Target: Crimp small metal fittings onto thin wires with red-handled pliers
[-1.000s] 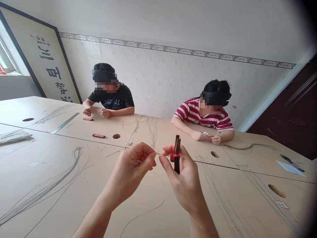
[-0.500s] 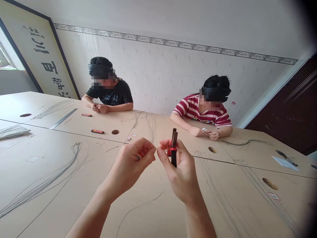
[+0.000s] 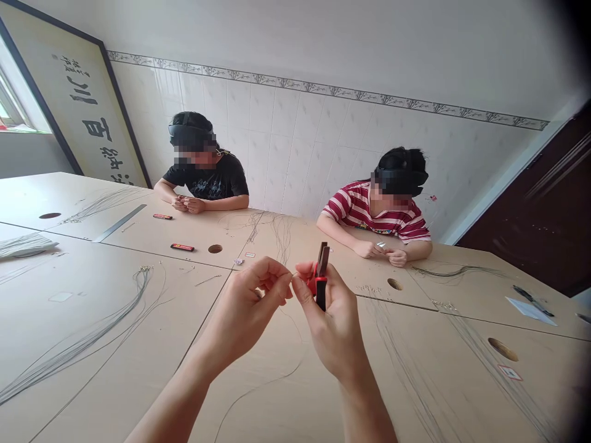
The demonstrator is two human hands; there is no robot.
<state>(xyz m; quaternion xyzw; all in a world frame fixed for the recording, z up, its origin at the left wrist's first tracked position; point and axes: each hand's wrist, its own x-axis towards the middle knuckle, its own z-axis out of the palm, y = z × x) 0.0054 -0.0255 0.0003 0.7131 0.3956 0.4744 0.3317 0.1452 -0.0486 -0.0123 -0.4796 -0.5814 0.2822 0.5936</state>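
My left hand (image 3: 252,307) is raised over the table, its fingertips pinched on the end of a thin wire (image 3: 281,369) that hangs down and curls across the tabletop. Close beside it, my right hand (image 3: 330,323) grips red-and-black pliers (image 3: 319,277) upright in the palm, jaws pointing up. The right thumb and forefinger also pinch at the wire's end, almost touching the left fingertips.
Light wooden tables (image 3: 138,344) with round holes carry wire bundles (image 3: 83,344) at left and more wires (image 3: 415,369) at right. Two other people (image 3: 205,169) (image 3: 392,203) sit opposite, hands on the table. Red-black tools (image 3: 182,247), a metal ruler (image 3: 119,223) and a pen (image 3: 530,298) lie about.
Both hands have stayed together, pinching at the wire's end, and shifted slightly left and up in view. The pliers tilted a little. The person in black drew both hands together.
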